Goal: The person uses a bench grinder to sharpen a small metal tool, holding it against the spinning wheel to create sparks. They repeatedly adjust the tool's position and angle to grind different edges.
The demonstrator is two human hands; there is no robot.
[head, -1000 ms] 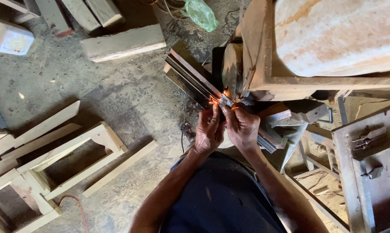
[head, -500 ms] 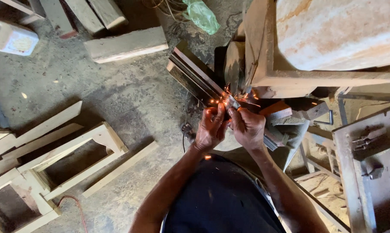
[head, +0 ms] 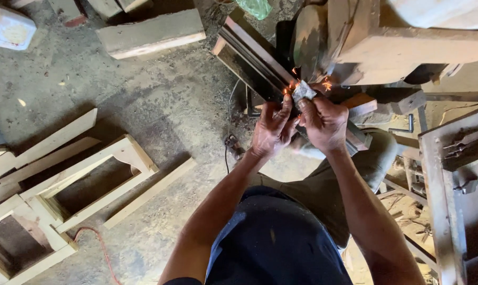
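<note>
Here, I saw both hands raised together over the concrete floor [head: 160, 105], beside a grinding wheel [head: 308, 37] mounted on a wooden stand [head: 408, 47]. The left hand [head: 272, 129] and right hand [head: 325, 122] each pinched a small grey metal piece [head: 304, 92] between closed fingers, one hand on either side. I noted the piece sat against the wheel's lower edge, with orange sparks [head: 293, 87] scattering around it. A stack of dark metal bars [head: 252, 55] lay just behind the hands. Pale wooden frames [head: 86, 169] lay on the floor well apart to the left, and a wooden block [head: 152, 34] rested further off.
</note>
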